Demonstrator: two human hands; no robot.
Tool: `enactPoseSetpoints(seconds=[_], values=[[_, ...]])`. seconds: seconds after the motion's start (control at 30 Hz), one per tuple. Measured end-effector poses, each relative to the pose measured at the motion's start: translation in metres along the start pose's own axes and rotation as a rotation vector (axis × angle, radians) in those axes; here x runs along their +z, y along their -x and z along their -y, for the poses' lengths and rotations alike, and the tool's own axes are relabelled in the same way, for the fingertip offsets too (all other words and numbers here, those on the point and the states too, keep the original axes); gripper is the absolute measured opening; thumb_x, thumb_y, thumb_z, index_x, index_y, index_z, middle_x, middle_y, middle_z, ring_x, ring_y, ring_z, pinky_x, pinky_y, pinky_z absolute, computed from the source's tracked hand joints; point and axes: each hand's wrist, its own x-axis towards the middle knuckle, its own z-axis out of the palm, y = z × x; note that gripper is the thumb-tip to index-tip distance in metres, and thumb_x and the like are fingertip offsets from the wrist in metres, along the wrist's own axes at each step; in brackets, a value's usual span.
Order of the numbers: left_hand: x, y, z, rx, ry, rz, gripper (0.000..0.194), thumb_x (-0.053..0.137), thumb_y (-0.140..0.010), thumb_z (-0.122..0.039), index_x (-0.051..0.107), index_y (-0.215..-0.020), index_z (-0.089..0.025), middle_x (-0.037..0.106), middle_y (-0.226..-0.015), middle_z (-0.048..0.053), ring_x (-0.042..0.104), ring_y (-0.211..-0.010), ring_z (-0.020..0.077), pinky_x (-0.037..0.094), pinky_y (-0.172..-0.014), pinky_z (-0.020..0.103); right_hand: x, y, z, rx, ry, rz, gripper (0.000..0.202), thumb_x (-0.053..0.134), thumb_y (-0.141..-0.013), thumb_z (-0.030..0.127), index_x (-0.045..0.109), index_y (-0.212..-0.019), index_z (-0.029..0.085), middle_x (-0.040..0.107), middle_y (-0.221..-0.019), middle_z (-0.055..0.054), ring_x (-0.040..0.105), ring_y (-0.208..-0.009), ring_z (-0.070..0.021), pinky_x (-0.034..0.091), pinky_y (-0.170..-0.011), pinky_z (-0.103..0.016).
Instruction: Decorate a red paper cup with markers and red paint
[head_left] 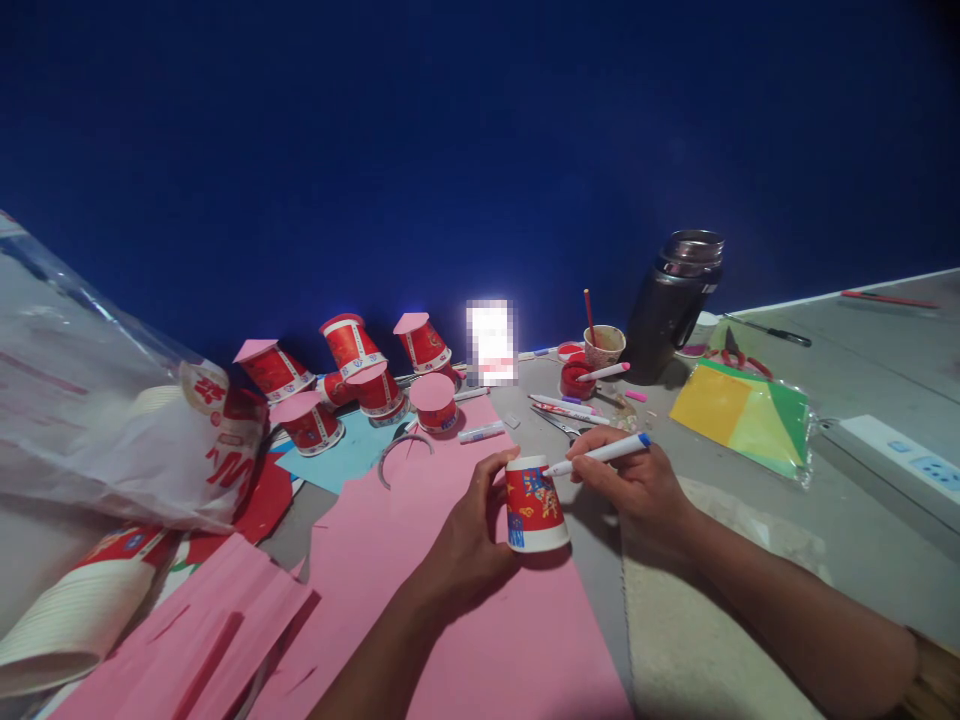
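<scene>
Cup, upside down and gripped by our left hand, lies just left of the marker our right hand pinches

This is a craft workspace, though whether in a home, school or workshop cannot be told: a grey tabletop strewn with pink paper, markers, scissors and red paper cups, with a power strip lying alongside at the right.
</scene>
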Motion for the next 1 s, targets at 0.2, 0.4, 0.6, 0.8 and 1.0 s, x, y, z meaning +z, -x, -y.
enactPoseSetpoints(seconds=[0.2, 0.4, 0.6, 0.8, 1.0], values=[[0.0001, 0.0004, -0.0004, 0.005, -0.014, -0.006, 0.093, 0.095, -0.075, -0.017, 0.041, -0.151, -0.03, 0.063, -0.148, 0.017, 0.064, -0.138, 0.0353, 0.055, -0.113, 0.051, 0.0018, 0.0, 0.001, -0.022, -0.009, -0.032, 0.014, 0.074, -0.087, 0.03, 0.075, -0.076, 0.021, 0.07, -0.067, -0.001, 0.057, -0.058, -0.0141, 0.047, -0.057, -0.027], [-0.0013, 0.0005, 0.0004, 0.002, -0.036, -0.01, 0.094, 0.095, -0.074, -0.018, 0.042, -0.15, -0.03, 0.065, -0.146, 0.016, 0.065, -0.136, 0.0349, 0.054, -0.113, 0.05, -0.0033, -0.0027, 0.001, -0.063, 0.066, 0.051, 0.017, 0.072, -0.089, 0.03, 0.073, -0.075, 0.021, 0.07, -0.068, -0.001, 0.06, -0.061, -0.0154, 0.048, -0.058, -0.027], [0.0004, 0.0003, -0.0018, 0.0, -0.031, -0.021, 0.096, 0.097, -0.072, -0.019, 0.041, -0.15, -0.03, 0.064, -0.147, 0.016, 0.065, -0.136, 0.0344, 0.056, -0.11, 0.049, -0.0022, -0.0009, 0.0029, -0.064, 0.068, 0.007, 0.019, 0.071, -0.09, 0.033, 0.074, -0.075, 0.021, 0.07, -0.068, -0.002, 0.062, -0.062, -0.0165, 0.049, -0.059, -0.028], [0.0011, 0.0007, -0.004, -0.008, -0.047, -0.02, 0.095, 0.097, -0.071, -0.019, 0.042, -0.148, -0.03, 0.066, -0.145, 0.015, 0.067, -0.133, 0.0335, 0.056, -0.109, 0.049, -0.0048, -0.0008, 0.0016, -0.03, 0.061, 0.068, 0.022, 0.073, -0.091, 0.036, 0.072, -0.076, 0.02, 0.068, -0.067, -0.002, 0.058, -0.06, -0.0159, 0.048, -0.058, -0.029], [0.0042, 0.0014, -0.0095, -0.015, -0.034, -0.016, 0.092, 0.096, -0.072, -0.019, 0.043, -0.146, -0.03, 0.069, -0.137, 0.012, 0.069, -0.125, 0.0309, 0.059, -0.101, 0.044, -0.0062, 0.0008, -0.0059, 0.026, -0.024, 0.015, 0.023, 0.074, -0.093, 0.037, 0.073, -0.077, 0.02, 0.068, -0.066, -0.001, 0.056, -0.059, -0.0142, 0.045, -0.057, -0.027]])
